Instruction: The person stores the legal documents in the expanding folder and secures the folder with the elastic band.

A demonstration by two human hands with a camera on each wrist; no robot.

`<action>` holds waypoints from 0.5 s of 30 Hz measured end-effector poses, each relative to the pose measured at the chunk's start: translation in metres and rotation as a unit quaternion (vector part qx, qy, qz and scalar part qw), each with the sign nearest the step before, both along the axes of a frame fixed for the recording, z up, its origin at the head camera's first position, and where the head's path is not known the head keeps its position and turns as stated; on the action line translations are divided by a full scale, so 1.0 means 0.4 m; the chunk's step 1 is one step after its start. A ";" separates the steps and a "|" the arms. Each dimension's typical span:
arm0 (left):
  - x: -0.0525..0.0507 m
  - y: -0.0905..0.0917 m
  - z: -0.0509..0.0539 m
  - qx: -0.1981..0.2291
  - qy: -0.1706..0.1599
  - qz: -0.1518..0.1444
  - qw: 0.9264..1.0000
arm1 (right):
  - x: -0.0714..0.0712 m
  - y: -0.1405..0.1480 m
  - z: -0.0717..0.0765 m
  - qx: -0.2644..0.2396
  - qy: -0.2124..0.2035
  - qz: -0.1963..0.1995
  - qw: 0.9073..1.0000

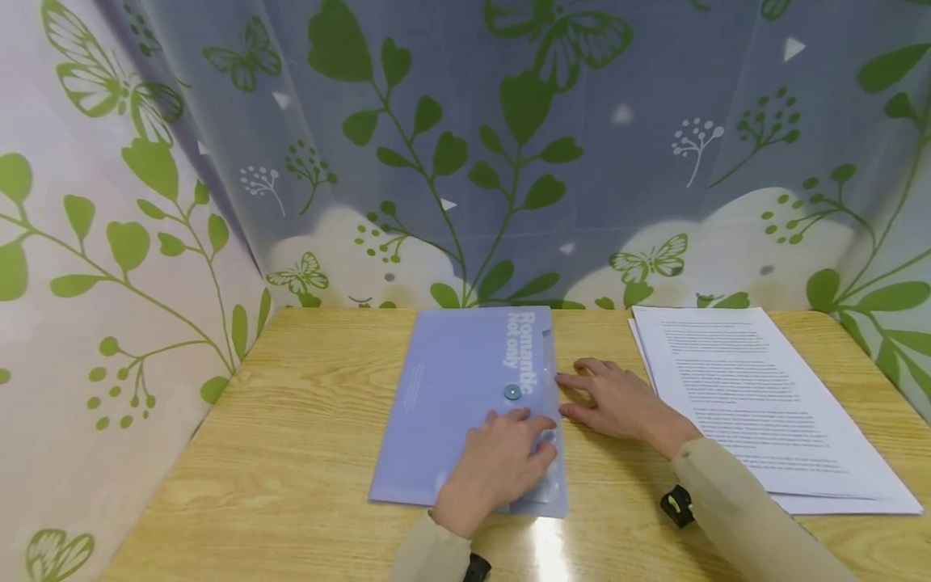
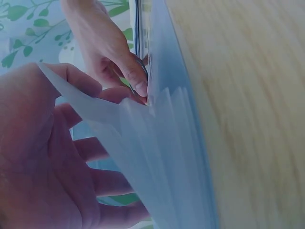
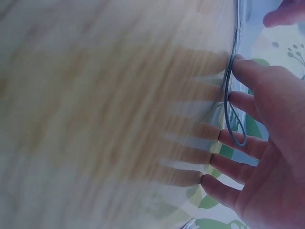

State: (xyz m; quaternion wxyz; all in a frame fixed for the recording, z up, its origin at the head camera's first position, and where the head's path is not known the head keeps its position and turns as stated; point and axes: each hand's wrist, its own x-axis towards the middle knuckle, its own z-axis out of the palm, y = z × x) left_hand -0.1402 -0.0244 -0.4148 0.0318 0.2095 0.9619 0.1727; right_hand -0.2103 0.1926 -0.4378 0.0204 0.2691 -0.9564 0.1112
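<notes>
The folder (image 1: 451, 436), blue-violet, lies flat on the wooden table (image 1: 305, 404), just below the centre of the head view. There its cover shows a round button (image 1: 512, 392) near the 3 o'clock edge, along with white lettering (image 1: 529, 356). Only the left wrist view shows the translucent pockets (image 2: 167, 138) fanned inside it, and the right wrist view brings out a thin dark cord (image 3: 227, 100) looped along that edge.

The folder's long axis runs close to 12–6; the letters read downward, their tops facing 3 o'clock.

Over its 4 o'clock part rests the left hand (image 1: 502, 457), fingers apart and loosely bent; whether it pinches any layer I cannot tell. Just off the 3 o'clock edge, the right hand (image 1: 611, 396) is spread, fingertips down beside the cord; I cannot tell whether it has hold of the cord.

At 3 o'clock from the folder, beyond the right hand, lies a stack of printed paper (image 1: 749, 388). A curtain (image 1: 451, 218) with green leaves and butterflies hangs behind the table from 9 o'clock through 12 to 3.
</notes>
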 end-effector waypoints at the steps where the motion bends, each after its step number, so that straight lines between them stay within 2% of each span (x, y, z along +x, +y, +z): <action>1: 0.000 0.000 0.001 0.001 -0.004 0.000 1.000 | 0.000 0.000 0.000 0.000 0.000 0.000 1.000; 6: 0.001 0.000 -0.001 0.011 -0.010 0.005 1.000 | -0.001 0.000 0.000 -0.001 0.000 0.000 1.000; 15: 0.003 -0.001 -0.008 0.020 0.029 0.001 0.999 | 0.002 0.001 -0.001 -0.003 0.003 0.002 1.000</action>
